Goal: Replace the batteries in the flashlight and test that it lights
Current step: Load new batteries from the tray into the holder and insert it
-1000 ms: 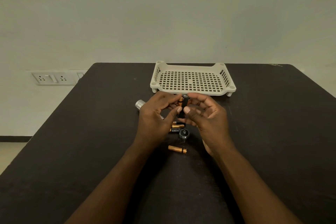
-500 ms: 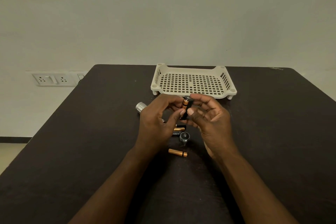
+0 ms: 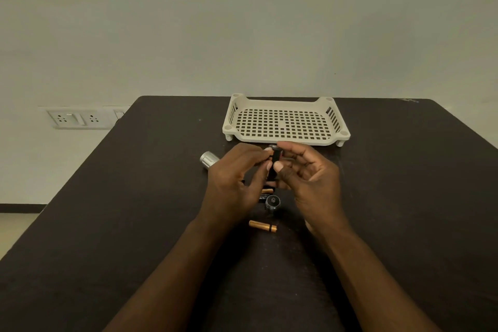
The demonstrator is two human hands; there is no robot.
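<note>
Both hands meet over the middle of the dark table (image 3: pixel 134 224). My right hand (image 3: pixel 310 183) pinches an upright black battery holder (image 3: pixel 274 167) between thumb and fingers. My left hand (image 3: pixel 234 183) has its fingertips on the holder's top and side. Behind the left hand the silver flashlight body (image 3: pixel 208 159) lies on the table, mostly hidden. A copper-and-black battery (image 3: pixel 262 225) lies loose near me. The flashlight's round end cap (image 3: pixel 272 202) stands by other batteries (image 3: pixel 265 194) half hidden under the hands.
A cream perforated plastic tray (image 3: pixel 285 122) stands at the table's far edge, just beyond the hands. A wall socket plate (image 3: pixel 76 117) sits on the wall at the left. The table's left edge drops to the floor.
The orange battery seen at the holder's top half a second ago no longer shows; only black shows there now. Both hands have stayed in place, fingers shifting slightly on the holder.
</note>
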